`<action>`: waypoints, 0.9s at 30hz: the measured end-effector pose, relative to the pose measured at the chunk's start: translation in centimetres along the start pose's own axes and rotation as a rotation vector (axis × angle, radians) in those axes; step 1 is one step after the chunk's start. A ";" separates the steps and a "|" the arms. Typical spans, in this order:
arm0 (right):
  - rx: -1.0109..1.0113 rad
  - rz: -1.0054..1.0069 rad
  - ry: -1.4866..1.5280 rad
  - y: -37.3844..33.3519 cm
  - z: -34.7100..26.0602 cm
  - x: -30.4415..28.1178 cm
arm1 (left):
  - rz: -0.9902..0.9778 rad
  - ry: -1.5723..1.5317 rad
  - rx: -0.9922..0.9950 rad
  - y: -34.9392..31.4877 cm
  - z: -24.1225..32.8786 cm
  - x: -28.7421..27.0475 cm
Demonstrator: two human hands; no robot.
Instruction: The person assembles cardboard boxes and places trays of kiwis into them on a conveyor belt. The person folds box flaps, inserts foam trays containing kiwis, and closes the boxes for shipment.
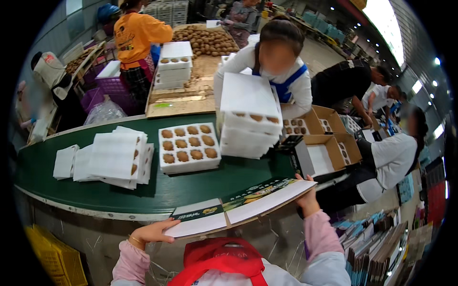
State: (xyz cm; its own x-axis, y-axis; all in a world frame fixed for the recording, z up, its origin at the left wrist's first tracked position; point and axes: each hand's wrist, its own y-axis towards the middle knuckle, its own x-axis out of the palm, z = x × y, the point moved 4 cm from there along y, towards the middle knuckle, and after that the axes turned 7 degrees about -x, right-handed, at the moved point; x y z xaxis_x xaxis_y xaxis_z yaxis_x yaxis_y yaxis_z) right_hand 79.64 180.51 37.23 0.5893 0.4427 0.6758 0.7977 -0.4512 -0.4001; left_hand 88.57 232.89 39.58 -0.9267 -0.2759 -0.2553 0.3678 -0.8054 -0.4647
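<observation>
A partly folded cardboard carton (269, 205), white inside with dark green printed panels, spans the space between my hands in front of the belt's near edge. My left hand (155, 231) grips its left end, thumb on top. At its right end, my right hand (309, 196) holds the raised corner, fingers over the edge. Beyond it on the green conveyor belt (62, 195) stands a white foam tray stack (191, 168), its top tray filled with brown kiwifruit (194, 141). Left of that lie several covered white foam trays (114, 155).
Across the belt a person in a blue apron (291, 93) holds a tall stack of foam trays (250, 138). Open cartons (310, 164) sit at the right. Kiwifruit are heaped on a wooden table (183, 107) behind. Flat cardboard (377, 248) stands lower right, a yellow crate (55, 257) lower left.
</observation>
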 end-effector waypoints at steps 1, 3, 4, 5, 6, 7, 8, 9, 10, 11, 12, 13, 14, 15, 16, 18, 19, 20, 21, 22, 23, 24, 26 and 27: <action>-0.050 0.111 0.076 1.6 1.7 0.5 | 0.038 0.131 -0.034 0.1 -0.2 -0.5; -0.222 0.235 0.149 4.3 4.9 2.3 | 0.005 0.274 -0.140 1.1 -0.5 -1.6; -0.344 0.243 0.152 5.4 6.1 3.4 | -0.064 0.288 -0.211 2.0 -0.4 -2.5; -0.422 0.221 0.121 4.8 7.3 6.8 | -0.129 0.294 -0.295 2.4 -0.5 -3.4; -0.462 0.181 0.087 4.6 8.1 8.2 | -0.143 0.249 -0.312 3.3 -0.4 -4.4; -0.464 0.223 -0.126 5.6 9.1 7.5 | -0.157 0.205 -0.328 4.3 -0.4 -5.5; -0.461 0.267 -0.336 6.6 10.0 6.8 | -0.175 0.163 -0.349 5.4 -0.5 -6.8; -0.532 0.227 -0.400 6.5 10.7 8.1 | -0.226 0.191 -0.333 6.3 -0.3 -8.0; -0.524 0.191 -0.358 6.5 10.7 8.7 | -0.295 0.187 -0.329 7.0 0.0 -9.5; -0.526 0.170 -0.344 6.7 10.6 9.2 | -0.327 0.029 -0.312 7.5 -0.2 -10.8; -0.528 0.151 -0.337 6.9 10.5 9.4 | -0.360 -0.133 -0.292 8.0 -0.5 -11.7; -0.570 0.139 -0.326 7.2 10.4 9.2 | -0.355 -0.291 -0.259 8.7 -0.6 -12.6; -0.614 0.128 -0.314 7.3 10.4 9.0 | -0.349 -0.446 -0.225 9.1 0.0 -13.2; -0.659 0.117 -0.300 7.4 10.4 8.7 | -0.249 -0.537 -0.209 9.4 0.6 -13.4; -0.657 0.123 -0.286 7.4 10.5 7.9 | -0.184 -0.580 -0.138 10.1 1.0 -13.4; -0.654 0.130 -0.262 6.7 10.6 6.7 | -0.049 -0.665 0.007 11.3 1.9 -13.2; -0.640 0.149 -0.196 6.0 10.6 6.4 | -0.049 -0.664 -0.010 11.4 2.6 -12.4; -0.643 0.125 -0.206 6.0 10.5 5.4 | 0.061 -0.461 0.012 11.3 3.4 -12.1; -0.714 0.170 -0.194 5.3 10.0 5.7 | 0.201 -0.162 0.086 11.2 5.2 -11.7; -0.786 0.216 -0.181 4.5 9.6 6.1 | 0.336 0.139 0.160 10.9 7.1 -11.1; -0.710 0.227 -0.169 4.7 9.5 4.9 | 0.304 -0.107 0.070 10.9 7.5 -10.4; -0.784 0.200 -0.245 4.1 8.7 6.1 | 0.310 -0.286 0.061 10.6 8.5 -9.8; -0.932 0.138 -0.396 1.7 6.1 9.2 | 0.580 -0.626 0.045 9.7 8.4 -8.5; -0.817 -0.047 -0.461 -0.1 5.2 11.7 | 0.758 -0.835 0.033 8.7 7.7 -8.0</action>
State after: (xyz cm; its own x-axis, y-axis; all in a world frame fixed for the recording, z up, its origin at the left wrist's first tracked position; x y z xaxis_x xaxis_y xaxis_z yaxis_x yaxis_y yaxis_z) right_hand 87.10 189.80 41.95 0.6905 0.6589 0.2984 0.5885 -0.7516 0.2979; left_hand 98.55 224.05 44.10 -0.2313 -0.9540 0.1908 0.8664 -0.2912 -0.4056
